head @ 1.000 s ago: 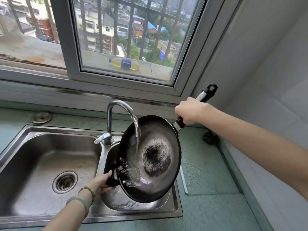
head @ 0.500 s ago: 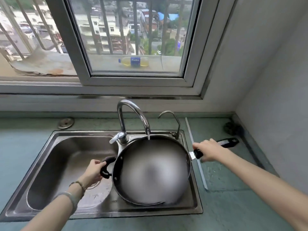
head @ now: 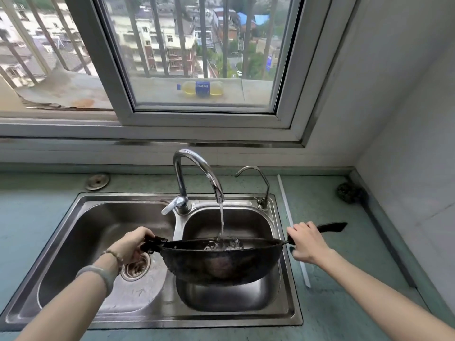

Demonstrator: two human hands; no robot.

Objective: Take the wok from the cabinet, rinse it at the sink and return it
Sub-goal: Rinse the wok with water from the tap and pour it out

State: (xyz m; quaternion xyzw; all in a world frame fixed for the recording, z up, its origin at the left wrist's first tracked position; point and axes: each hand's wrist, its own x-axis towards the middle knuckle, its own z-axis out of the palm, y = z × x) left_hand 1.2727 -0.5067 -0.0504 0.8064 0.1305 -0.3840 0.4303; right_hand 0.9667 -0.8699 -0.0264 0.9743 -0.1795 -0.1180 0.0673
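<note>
We hold the blackened round metal wok (head: 221,264) under the running curved chrome faucet (head: 181,178), left hand (head: 131,244) and right hand (head: 307,243) both clenched on it.

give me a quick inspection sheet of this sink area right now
surface: green countertop with a steel double sink set in it
job's things: wok held over the right basin, water from the tap running into it
clutter: dark scrubber in the counter corner, white strip right of the sink, round metal cap behind the left basin
grippers: left hand grips the wok's short handle, right hand its long handle
cables: nothing seen
surroundings: barred window, bottle lying on the outer ledge, white wall at right
</note>
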